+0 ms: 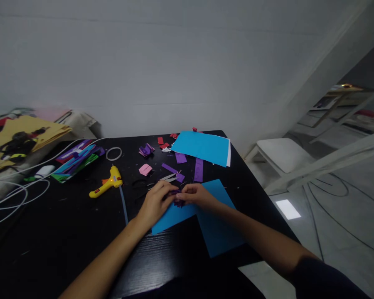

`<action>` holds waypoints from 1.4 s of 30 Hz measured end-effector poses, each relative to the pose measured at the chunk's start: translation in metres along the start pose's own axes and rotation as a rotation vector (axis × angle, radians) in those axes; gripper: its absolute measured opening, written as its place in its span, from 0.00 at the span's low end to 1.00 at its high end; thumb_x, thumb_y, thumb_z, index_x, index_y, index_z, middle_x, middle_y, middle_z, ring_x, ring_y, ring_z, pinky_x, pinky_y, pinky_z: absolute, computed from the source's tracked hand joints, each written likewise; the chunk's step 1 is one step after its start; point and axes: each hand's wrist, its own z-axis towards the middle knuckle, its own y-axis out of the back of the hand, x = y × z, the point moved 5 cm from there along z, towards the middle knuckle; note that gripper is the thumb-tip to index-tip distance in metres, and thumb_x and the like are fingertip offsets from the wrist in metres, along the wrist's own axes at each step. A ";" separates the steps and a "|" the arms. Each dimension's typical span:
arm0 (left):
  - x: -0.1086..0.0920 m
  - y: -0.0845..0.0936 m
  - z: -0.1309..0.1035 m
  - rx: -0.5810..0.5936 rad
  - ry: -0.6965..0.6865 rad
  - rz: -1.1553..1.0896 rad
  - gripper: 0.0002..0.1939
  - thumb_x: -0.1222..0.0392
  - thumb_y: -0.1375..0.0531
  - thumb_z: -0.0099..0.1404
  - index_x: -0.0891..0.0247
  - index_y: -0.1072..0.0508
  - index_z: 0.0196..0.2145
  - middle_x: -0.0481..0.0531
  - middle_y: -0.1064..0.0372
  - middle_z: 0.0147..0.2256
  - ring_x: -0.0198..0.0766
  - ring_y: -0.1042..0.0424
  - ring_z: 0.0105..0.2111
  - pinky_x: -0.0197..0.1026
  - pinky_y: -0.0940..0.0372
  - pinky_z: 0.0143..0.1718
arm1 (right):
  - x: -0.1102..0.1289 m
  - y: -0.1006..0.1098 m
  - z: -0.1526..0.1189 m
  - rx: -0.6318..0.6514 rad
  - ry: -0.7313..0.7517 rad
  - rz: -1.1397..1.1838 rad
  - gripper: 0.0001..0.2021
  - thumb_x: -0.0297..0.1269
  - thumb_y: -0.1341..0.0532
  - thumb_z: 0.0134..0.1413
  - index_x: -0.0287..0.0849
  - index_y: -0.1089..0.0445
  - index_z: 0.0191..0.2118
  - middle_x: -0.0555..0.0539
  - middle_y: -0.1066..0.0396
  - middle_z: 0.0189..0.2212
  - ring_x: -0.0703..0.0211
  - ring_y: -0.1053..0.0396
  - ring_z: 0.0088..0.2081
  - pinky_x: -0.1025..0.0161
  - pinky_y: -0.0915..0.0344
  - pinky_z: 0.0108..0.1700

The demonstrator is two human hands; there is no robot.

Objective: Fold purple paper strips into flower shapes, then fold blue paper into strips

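Observation:
My left hand (157,200) and my right hand (195,195) meet over blue sheets. Between their fingers is a small dark purple paper piece (178,202), partly hidden by the fingers. Under my right forearm lies a blue sheet (220,228), and another blue sheet (171,218) is beneath my hands. Scissors (169,177) lie just beyond my left hand, their handles dark against the table. Purple strips (198,169) are beyond my right hand. A folded pink paper piece (145,169) and a purple folded flower (146,150) sit farther back.
On the black table (81,236), a yellow glue gun (107,185) with a glue stick lies left, near a tape ring (114,153), coloured papers (77,160) and white cables (25,189). A large blue sheet (202,146) and red scraps are at the back. A white stool (283,153) stands right.

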 end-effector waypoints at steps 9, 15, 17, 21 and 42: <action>0.002 -0.001 -0.002 -0.010 0.029 0.021 0.11 0.60 0.36 0.68 0.58 0.28 0.48 0.53 0.25 0.41 0.41 0.24 0.40 0.42 0.30 0.44 | 0.004 0.000 0.000 -0.061 0.056 0.011 0.21 0.50 0.24 0.42 0.42 0.32 0.29 0.51 0.25 0.25 0.61 0.28 0.29 0.63 0.35 0.34; -0.003 -0.001 -0.001 -0.005 0.036 -0.014 0.04 0.58 0.37 0.68 0.59 0.30 0.38 0.55 0.24 0.44 0.44 0.24 0.45 0.45 0.30 0.48 | 0.002 0.001 0.001 -0.081 0.068 0.100 0.23 0.51 0.23 0.40 0.41 0.33 0.28 0.51 0.25 0.26 0.60 0.27 0.29 0.61 0.32 0.36; -0.008 -0.001 0.000 0.016 -0.008 -0.009 0.02 0.59 0.39 0.69 0.59 0.28 0.37 0.56 0.25 0.46 0.44 0.24 0.47 0.46 0.31 0.50 | 0.001 0.002 0.002 -0.082 0.071 0.103 0.22 0.51 0.24 0.41 0.41 0.32 0.28 0.52 0.27 0.24 0.61 0.28 0.28 0.62 0.33 0.35; -0.011 -0.001 -0.001 0.009 -0.022 0.010 0.02 0.60 0.39 0.69 0.58 0.29 0.40 0.56 0.26 0.48 0.44 0.25 0.49 0.47 0.31 0.51 | 0.001 0.002 0.001 -0.112 0.064 0.133 0.21 0.50 0.24 0.41 0.41 0.30 0.28 0.52 0.27 0.25 0.61 0.27 0.29 0.62 0.33 0.37; -0.011 -0.007 -0.003 0.153 -0.095 0.005 0.08 0.58 0.34 0.66 0.59 0.30 0.33 0.59 0.32 0.57 0.48 0.31 0.58 0.52 0.33 0.58 | 0.003 -0.010 -0.002 0.030 0.006 0.181 0.19 0.47 0.24 0.43 0.41 0.31 0.28 0.50 0.25 0.30 0.60 0.26 0.33 0.63 0.32 0.36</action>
